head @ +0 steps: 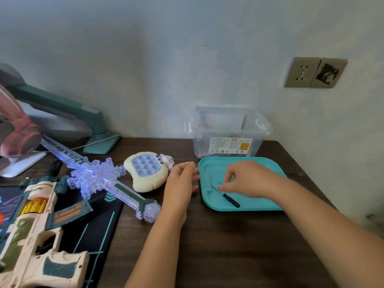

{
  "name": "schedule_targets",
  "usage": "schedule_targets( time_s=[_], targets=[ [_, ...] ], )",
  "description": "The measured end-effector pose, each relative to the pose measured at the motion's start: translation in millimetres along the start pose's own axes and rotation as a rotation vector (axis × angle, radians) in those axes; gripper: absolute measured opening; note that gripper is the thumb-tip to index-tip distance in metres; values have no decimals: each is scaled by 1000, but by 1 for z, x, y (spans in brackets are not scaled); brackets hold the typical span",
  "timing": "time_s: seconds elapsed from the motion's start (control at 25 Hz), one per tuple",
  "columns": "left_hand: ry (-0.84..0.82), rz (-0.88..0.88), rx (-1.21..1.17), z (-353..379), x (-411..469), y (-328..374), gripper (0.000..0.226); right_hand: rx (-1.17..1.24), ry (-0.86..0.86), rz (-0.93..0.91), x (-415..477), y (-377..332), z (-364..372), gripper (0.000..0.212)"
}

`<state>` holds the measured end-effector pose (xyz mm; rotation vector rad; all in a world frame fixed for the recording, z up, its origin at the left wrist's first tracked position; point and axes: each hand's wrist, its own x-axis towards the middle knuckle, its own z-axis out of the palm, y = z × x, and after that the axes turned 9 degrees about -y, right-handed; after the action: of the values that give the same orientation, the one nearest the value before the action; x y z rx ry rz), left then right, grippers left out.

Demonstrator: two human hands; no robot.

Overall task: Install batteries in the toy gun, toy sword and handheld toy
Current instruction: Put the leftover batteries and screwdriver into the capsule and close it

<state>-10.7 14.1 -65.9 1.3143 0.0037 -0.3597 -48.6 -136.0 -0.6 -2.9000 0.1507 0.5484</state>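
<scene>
Item 1: teal tray point(259, 163), my landmark. My right hand point(247, 179) is over it, fingers loosely curled beside the screwdriver point(226, 196). My left hand point(181, 179), empty and relaxed, is just left. Further left: handheld toy point(145, 173), toy sword point(97, 175), toy gun point(35, 231).

A dark wooden table point(207, 246) stood against a pale wall. On its left lay a black mat point(97, 231) with teal lines, bearing the toy gun point(35, 231). The lit toy sword point(97, 177) lay slantwise, partly on the mat. Just right of it sat the cream handheld toy point(146, 173). Further right lay a teal tray point(255, 202), with a clear plastic box point(226, 138) behind it. A green lamp base point(101, 144) stood far left.
</scene>
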Motion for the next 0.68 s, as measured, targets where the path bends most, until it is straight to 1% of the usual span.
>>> schedule_targets(
  time_s=[0.04,0.08,0.16,0.24,0.28,0.32,0.36,0.44,0.48,0.52,0.6,0.64,0.68],
  targets=[
    [2,-1,8,1,-1,0,15,-43,-81,31,-3,3,11,35],
    [2,-1,16,1,-1,-1,15,-17,-114,55,-3,5,17,36],
    [-2,6,26,2,-3,0,13,66,-130,88,2,9,24,32],
    [-6,11,22,1,-3,-1,12,58,-146,108,7,15,22,24],
    [-7,9,19,1,-3,-2,14,54,-116,106,8,18,18,21],
    [-9,8,19,0,-2,-3,17,86,-29,92,6,21,10,19],
    [-9,9,27,0,-1,-3,19,147,132,71,5,23,-2,17],
    [-10,0,30,-2,1,-3,20,235,555,6,16,28,-35,16],
    [-14,-7,30,-2,2,-3,19,231,674,-11,26,32,-51,19],
    [-19,-10,33,-2,3,-3,18,190,706,-2,38,34,-63,23],
    [-20,-11,36,-3,3,-4,19,78,625,44,64,36,-71,26],
    [-21,-11,38,-4,4,-5,22,59,578,55,76,39,-68,26],
    [-25,-8,41,-5,4,-5,25,79,568,55,84,41,-64,25]
  ],
)
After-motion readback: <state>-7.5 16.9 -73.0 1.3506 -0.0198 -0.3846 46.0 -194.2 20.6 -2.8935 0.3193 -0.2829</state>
